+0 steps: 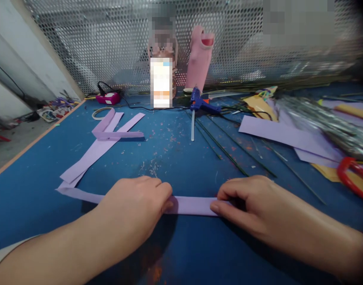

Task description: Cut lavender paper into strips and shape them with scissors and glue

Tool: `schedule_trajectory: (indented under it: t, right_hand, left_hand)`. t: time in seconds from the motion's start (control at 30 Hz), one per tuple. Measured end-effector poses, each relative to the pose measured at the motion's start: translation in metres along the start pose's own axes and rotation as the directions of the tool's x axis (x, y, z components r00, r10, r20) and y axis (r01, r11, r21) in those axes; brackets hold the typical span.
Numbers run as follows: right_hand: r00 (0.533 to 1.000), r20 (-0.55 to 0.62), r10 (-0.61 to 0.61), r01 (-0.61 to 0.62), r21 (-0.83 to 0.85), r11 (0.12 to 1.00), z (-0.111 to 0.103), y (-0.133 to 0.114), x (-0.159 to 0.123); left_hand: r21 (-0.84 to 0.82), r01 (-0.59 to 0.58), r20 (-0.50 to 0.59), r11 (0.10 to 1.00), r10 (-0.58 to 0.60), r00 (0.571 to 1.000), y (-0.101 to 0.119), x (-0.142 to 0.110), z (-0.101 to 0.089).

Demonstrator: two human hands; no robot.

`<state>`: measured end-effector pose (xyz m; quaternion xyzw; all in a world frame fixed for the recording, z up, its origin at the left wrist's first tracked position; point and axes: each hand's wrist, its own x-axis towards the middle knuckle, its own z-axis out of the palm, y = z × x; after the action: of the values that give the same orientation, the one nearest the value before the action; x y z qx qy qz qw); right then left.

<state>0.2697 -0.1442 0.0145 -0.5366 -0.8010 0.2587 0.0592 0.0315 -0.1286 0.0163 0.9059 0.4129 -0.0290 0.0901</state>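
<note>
A long lilac paper strip (191, 206) stretches sideways near the front of the blue table. My left hand (136, 202) is closed on its middle part, thumb and fingers pinching it. At the right end my right hand (249, 202) pinches the same strip, thumb in front and fingers behind. The strip's left end runs out past my left hand and meets a pile of other lilac strips (94, 154), some flat and some folded. My palms hide part of the strip.
A blue glue gun (203, 103) with a glue stick lies at the back, near green stems (221, 146). A lit phone (161, 83) and a pink sleeve-like item (199, 59) stand by the perforated panel (116, 43). Red-handled scissors (352, 178) and lilac sheets (285, 136) lie right.
</note>
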Motion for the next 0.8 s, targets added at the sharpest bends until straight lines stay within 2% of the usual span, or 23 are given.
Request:
schedule_trajectory:
  t: [0.13, 0.27, 0.5, 0.57, 0.63, 0.7, 0.8]
  right_hand:
    - [1.000, 0.003, 0.029, -0.029, 0.024, 0.999, -0.001, -0.001, 0.004]
    - [1.000, -0.014, 0.020, -0.020, 0.010, 1.000, 0.000, -0.002, 0.006]
    - [1.000, -0.019, 0.008, -0.008, -0.008, 1.000, 0.000, 0.000, 0.006]
    - [1.000, -0.023, 0.005, -0.005, -0.014, 1.000, 0.000, 0.002, 0.005]
    - [0.999, -0.038, 0.005, -0.007, -0.031, 1.000, 0.001, 0.003, 0.005]
    - [0.998, -0.057, 0.011, -0.014, -0.047, 0.999, 0.002, 0.004, 0.005]
    - [0.998, -0.062, 0.017, -0.021, -0.060, 0.998, 0.003, 0.005, 0.006]
  left_hand:
    - [0.110, -0.051, -0.004, 0.993, 0.051, 0.999, 0.003, 0.000, 0.001]
    - [0.136, -0.066, 0.015, 0.988, 0.065, 0.998, 0.004, 0.000, -0.001]
    - [0.100, -0.006, 0.025, 0.995, 0.003, 1.000, 0.001, 0.002, -0.002]
    - [0.127, -0.003, -0.012, 0.992, 0.005, 1.000, 0.002, 0.003, -0.003]
    - [0.192, -0.043, -0.089, 0.981, 0.061, 0.994, 0.005, 0.003, -0.005]
    - [0.246, -0.164, -0.133, 0.955, 0.201, 0.971, 0.009, 0.002, -0.004]
    - [0.232, -0.401, -0.059, 0.886, 0.424, 0.904, 0.016, -0.001, 0.001]
